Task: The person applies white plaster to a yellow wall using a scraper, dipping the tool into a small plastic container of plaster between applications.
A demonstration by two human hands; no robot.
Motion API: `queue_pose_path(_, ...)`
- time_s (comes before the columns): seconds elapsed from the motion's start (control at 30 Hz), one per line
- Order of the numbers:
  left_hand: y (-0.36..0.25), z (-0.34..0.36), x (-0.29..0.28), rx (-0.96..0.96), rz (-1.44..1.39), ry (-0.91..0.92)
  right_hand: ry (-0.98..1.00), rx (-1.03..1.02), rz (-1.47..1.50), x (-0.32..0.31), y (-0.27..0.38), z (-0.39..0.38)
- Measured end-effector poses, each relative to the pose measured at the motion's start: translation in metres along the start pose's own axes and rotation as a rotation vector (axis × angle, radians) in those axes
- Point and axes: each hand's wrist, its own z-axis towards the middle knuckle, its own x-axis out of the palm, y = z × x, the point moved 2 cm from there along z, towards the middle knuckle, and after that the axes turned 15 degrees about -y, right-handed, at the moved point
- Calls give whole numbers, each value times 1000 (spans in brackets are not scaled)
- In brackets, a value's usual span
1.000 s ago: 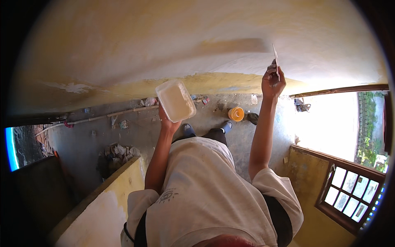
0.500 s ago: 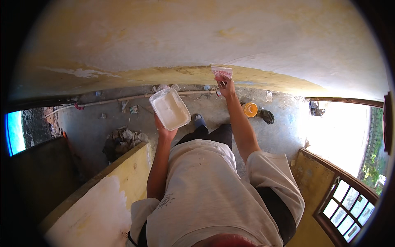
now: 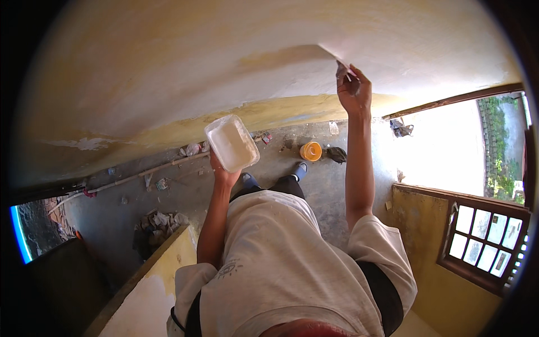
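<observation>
My left hand [image 3: 225,176] holds a white rectangular plastic tub [image 3: 215,139] from below and behind, tilted, with off-white paste [image 3: 236,141] inside. Raised at the right, my right hand [image 3: 355,95] pinches a thin, flat putty scraper [image 3: 338,58]. The scraper is seen nearly edge-on, and its far edge meets the wall [image 3: 269,33]. Fingers cover its near end. A darker, shadow-like streak spreads over the wall to the left of the blade. The wall is patchy white and yellow.
An orange bucket [image 3: 310,151] and a dark bag [image 3: 337,154] stand on the floor near the wall. A long pole [image 3: 140,176] lies along the wall's foot at left. A low partition [image 3: 151,278], a crumpled heap [image 3: 160,227] and a paned window [image 3: 482,238] flank me.
My right hand has moved up and right along the wall, turning the scraper edge-on. The view has shifted, and both my slippered feet now show. The tub stays in my left hand.
</observation>
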Motion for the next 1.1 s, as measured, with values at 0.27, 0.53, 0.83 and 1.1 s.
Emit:
queue_pose_path(0.27, 18, 5, 1, -18, -20, -21, -19, -256, -125, -70, -24, 9)
queue_pose_path(0.53, 16, -9, -16, 101, -3, -97, -194, 141, -560, -199, -139, 105)
queue_pose_path(0.83, 36, 4, 4, 80, -62, -49, -64, 28, -203, -34, -41, 59)
queue_pose_path(1.1, 54, 25, 43, 2, -52, 3, 124, -159, -179, 4, 10, -33)
